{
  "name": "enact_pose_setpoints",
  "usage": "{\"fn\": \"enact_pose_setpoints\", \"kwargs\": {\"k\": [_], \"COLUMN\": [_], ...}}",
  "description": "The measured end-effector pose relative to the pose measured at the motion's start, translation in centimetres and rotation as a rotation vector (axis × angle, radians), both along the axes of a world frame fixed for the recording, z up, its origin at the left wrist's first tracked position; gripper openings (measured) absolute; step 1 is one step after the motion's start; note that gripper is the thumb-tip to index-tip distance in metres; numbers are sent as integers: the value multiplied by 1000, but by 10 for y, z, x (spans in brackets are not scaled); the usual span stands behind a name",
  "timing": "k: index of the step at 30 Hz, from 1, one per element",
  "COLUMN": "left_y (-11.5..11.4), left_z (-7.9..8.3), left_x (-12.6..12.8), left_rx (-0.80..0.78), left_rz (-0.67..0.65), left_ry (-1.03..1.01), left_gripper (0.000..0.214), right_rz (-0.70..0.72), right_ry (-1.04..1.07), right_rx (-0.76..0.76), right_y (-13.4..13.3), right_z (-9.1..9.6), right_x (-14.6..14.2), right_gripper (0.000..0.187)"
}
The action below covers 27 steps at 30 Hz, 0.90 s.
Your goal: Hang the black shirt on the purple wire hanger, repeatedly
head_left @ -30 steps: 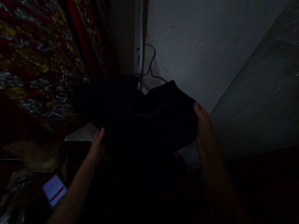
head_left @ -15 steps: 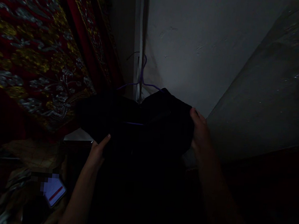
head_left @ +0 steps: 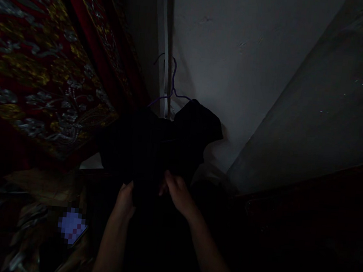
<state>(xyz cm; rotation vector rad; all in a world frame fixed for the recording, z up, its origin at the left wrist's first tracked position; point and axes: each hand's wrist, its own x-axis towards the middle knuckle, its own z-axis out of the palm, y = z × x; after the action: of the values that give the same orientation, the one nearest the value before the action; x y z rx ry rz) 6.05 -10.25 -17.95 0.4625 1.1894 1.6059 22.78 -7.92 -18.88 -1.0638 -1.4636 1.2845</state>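
Observation:
A black garment hangs from a purple wire hanger, whose hook goes over a narrow upright strip. Its details are lost in the dark. My left hand is closed on the garment's left front, thumb uppermost. Near the middle of the front is my right hand, its fingers curled against the black cloth with the thumb on top. What lies between those fingers is hard to make out against the dark fabric.
Red cloth with gold and silver embroidery fills the left. A pale wall stands behind the hanger, with clear plastic sheeting at right. At lower left, a lit phone lies among crumpled material.
My right hand has left the garment's right shoulder and come down to its middle front. My left hand has slid slightly lower and inward. The right shoulder now hangs loose.

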Motion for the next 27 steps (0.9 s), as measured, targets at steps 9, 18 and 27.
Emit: {"fn": "enact_pose_setpoints", "kwargs": {"k": [9, 18, 27], "left_y": [-7, -6, 0], "left_z": [11, 8, -33], "left_x": [0, 7, 46], "left_rx": [-82, 142, 389], "left_rz": [-50, 318, -182], "left_ry": [55, 571, 893], "left_gripper": [29, 58, 28], "right_rz": [63, -114, -76], "right_ry": [111, 181, 92], "right_rx": [44, -44, -91], "right_y": [-16, -9, -14], "right_z": [12, 14, 8], "right_x": [-11, -5, -11], "right_gripper": [34, 31, 25]}}
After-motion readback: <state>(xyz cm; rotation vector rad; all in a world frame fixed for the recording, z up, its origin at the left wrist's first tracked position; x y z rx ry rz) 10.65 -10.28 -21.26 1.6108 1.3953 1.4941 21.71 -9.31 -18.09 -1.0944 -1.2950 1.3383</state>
